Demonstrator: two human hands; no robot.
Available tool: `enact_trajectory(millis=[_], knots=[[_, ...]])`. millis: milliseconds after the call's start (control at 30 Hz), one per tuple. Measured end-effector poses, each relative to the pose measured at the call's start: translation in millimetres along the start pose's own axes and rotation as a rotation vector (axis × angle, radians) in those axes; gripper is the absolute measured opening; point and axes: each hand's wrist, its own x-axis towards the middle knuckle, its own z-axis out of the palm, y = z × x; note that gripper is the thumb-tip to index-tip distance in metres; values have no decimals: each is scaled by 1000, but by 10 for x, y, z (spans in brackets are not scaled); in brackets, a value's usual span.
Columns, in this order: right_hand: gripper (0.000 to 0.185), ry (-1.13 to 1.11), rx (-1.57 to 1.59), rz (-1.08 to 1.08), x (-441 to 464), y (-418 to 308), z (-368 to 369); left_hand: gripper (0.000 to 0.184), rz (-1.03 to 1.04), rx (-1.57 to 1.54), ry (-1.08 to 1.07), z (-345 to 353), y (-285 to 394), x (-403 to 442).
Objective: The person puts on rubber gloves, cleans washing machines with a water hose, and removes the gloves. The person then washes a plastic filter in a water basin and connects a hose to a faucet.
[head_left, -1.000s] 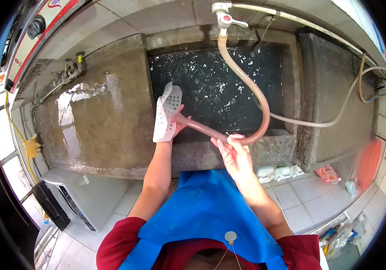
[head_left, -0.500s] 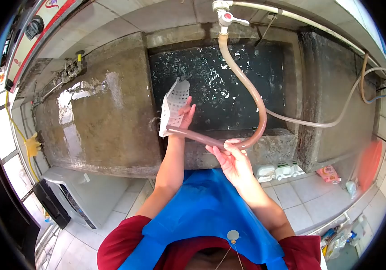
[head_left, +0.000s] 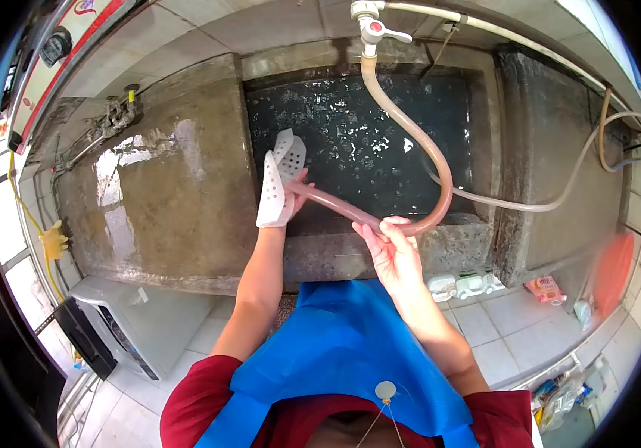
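My left hand point(head_left: 301, 196) holds a bent white perforated plastic sheet point(head_left: 274, 196) over the near left corner of the water-filled basin. Part of the palm and some fingers are hidden by the sheet. A pinkish, see-through hose point(head_left: 444, 168) loops down from the tap point(head_left: 375, 30). My right hand point(head_left: 397, 257) grips this hose between thumb and fingers, above the basin's front ledge. The hose's free end points at the sheet, close to my left fingers. Whether it touches the sheet, I cannot tell.
Dark water fills the concrete basin point(head_left: 482, 149). A wet concrete counter point(head_left: 163, 209) lies to its left. A thinner hose point(head_left: 514, 204) crosses the basin's right side. White bottles point(head_left: 470, 285) and a pink packet point(head_left: 545, 290) sit on the floor below.
My left hand and the white sheet have shifted left, and the sheet has turned. My right hand has moved a little right and up with the hose, raising its free end.
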Motion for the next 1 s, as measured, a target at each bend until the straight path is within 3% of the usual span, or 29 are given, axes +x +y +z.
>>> enact_trajectory(millis=[33,100,167,300,367,433,567,667,733,1000], knots=[[12,4,32,-10,15,6,11,48,96,231,-71,-85,-86,-8],[12,-19,12,10,-33,26,-23,48,-93,-138,-334,-236,-76,33],[12,-4,-27,77,-60,30,-34,48,-85,-179,-262,-236,-133,26],[13,15,25,-26,49,11,16,49,-114,-169,-127,-43,-184,-51],[14,-10,52,-44,76,28,1,49,-119,-207,-163,-137,-208,-11],[14,7,41,-65,89,18,-1,51,-272,-481,-290,-114,-200,-45],[14,31,47,-164,186,3,-13,53,-294,-480,-314,-24,-213,-215],[14,-18,58,-89,136,18,-45,55,-329,-586,-374,-53,-234,-222],[15,-15,52,-11,-2,36,-31,56,-99,-143,-51,-11,-246,-249],[16,-19,-46,126,-340,62,-21,69,-253,-472,-227,64,-69,-108]])
